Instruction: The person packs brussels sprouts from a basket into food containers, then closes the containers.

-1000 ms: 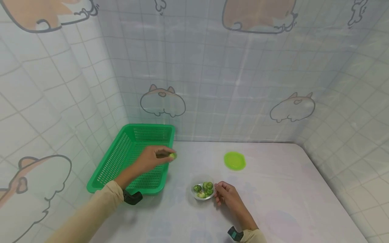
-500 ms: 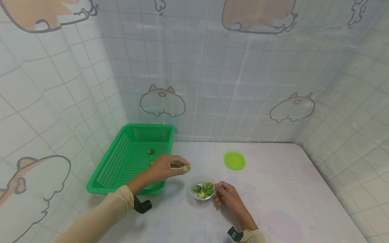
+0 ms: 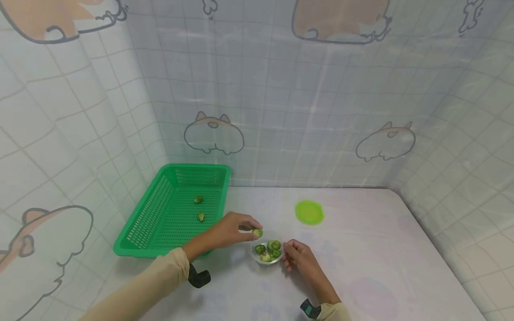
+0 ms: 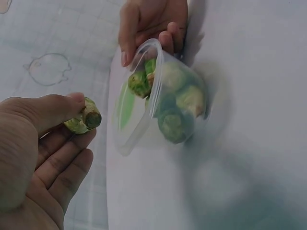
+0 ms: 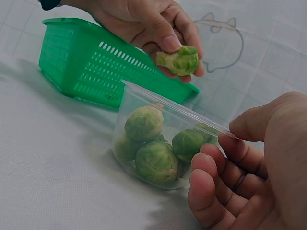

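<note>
My left hand pinches a Brussels sprout between thumb and fingers, close to the far left rim of a clear plastic tub. Several more Brussels sprouts lie inside the tub, which stands on the table. With thumb and forefinger my right hand pinches the tub's rim on its right side, the other fingers curled next to the wall. Two sprouts, one toward the back and one nearer, lie in a green perforated basket at the left.
A lime-green lid lies flat on the white table, behind and right of the tub. Grid-patterned sheeting with dog drawings walls off the back and both sides.
From over the basket's right edge, my left hand has carried the sprout right and toward me, up to the tub. Both sprouts in the basket have come into view. My right hand stays at the rim.
</note>
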